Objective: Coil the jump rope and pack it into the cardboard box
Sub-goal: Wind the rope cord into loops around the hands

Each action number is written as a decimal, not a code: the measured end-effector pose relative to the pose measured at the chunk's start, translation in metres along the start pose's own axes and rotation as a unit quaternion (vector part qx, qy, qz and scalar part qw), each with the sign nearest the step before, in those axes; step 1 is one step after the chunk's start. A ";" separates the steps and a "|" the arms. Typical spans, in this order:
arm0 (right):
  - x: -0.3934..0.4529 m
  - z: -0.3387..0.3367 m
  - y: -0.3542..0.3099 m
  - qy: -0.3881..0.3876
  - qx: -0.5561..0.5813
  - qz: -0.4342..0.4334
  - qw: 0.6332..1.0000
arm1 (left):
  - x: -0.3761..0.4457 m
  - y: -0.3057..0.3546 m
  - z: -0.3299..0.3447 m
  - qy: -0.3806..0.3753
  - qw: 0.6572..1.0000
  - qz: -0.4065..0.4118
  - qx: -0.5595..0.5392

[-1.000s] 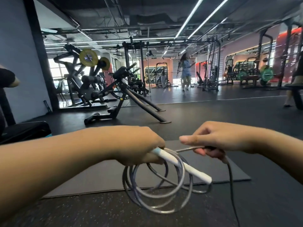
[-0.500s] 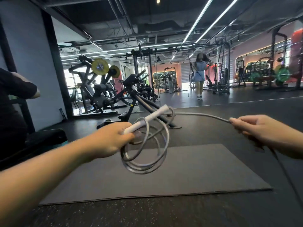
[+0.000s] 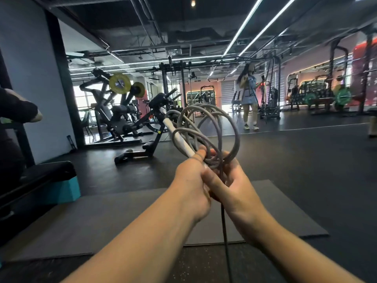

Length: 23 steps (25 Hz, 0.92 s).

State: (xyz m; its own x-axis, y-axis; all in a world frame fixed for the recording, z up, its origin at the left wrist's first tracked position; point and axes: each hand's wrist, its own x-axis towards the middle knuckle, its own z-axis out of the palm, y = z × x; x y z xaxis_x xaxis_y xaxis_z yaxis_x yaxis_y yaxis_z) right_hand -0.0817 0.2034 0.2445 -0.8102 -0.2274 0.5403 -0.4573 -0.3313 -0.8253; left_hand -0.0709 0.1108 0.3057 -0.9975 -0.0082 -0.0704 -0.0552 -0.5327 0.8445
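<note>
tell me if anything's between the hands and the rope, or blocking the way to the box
Nothing between them: both the left hand and right hand already grip the rope. No box is in view, so that path cannot be judged.

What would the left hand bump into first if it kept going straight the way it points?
Probably its own load: the left hand points up and away, along the white handle it grips, with the rope coils right there. Beyond them the black gym machine looks nearest, though depth is hard to judge.
</note>
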 end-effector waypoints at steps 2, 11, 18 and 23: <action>0.003 0.009 -0.001 0.064 0.036 -0.027 0.997 | -0.003 -0.007 0.008 -0.016 0.998 -0.010 -0.066; 0.002 -0.002 0.019 0.191 -0.026 -0.050 0.980 | -0.009 -0.040 0.010 -0.023 0.997 -0.008 -0.069; 0.005 -0.015 0.006 0.219 -0.075 -0.054 0.971 | -0.017 -0.052 0.001 0.130 0.986 0.039 0.100; 0.012 -0.032 -0.024 0.085 -0.224 -0.032 0.970 | -0.015 -0.006 -0.029 0.164 0.727 0.427 0.512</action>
State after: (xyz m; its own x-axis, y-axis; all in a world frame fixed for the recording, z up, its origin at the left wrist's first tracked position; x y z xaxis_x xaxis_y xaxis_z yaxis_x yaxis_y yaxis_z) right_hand -0.0924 0.2374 0.2657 -0.8061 -0.0531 0.5893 -0.5915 0.0993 -0.8002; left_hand -0.0542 0.0898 0.2868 -0.6333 -0.2561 0.7303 0.4059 0.6935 0.5952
